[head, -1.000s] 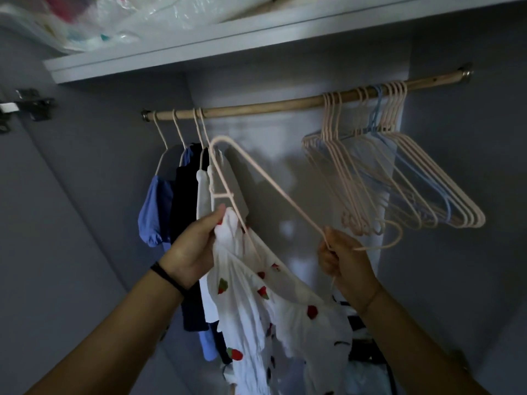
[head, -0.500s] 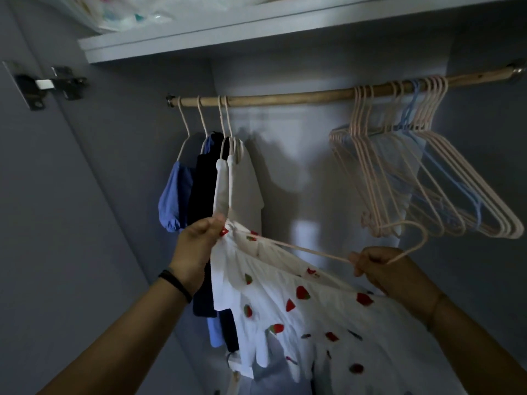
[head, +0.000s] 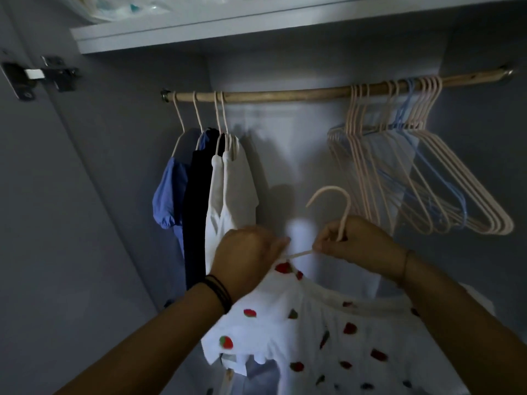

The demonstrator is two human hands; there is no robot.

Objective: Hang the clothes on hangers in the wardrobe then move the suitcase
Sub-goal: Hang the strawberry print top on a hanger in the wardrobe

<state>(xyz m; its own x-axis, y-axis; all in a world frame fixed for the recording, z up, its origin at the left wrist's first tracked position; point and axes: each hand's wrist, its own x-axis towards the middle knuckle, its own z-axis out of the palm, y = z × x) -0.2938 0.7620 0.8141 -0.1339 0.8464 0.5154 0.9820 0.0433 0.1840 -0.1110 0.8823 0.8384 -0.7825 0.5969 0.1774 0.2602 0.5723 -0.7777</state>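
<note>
Right grip [head: 360, 241] grasping the hanger [head: 339, 205] just under its hook, left grip [head: 245, 253] pinching the strawberry top [head: 328, 332] at the shoulder. The hook has swung upright and the hanger's inside, so the top, below the rail's [head: 285, 96] bare middle, looks ready to lift on.

Above and beside the hanging space

A clear plastic bag [head: 122, 7] with pale and turquoise contents lies on the white top shelf [head: 256, 27] and overhangs its front edge. A metal door hinge [head: 42, 74] is fixed to the grey panel at upper left, just below shelf level.
</note>
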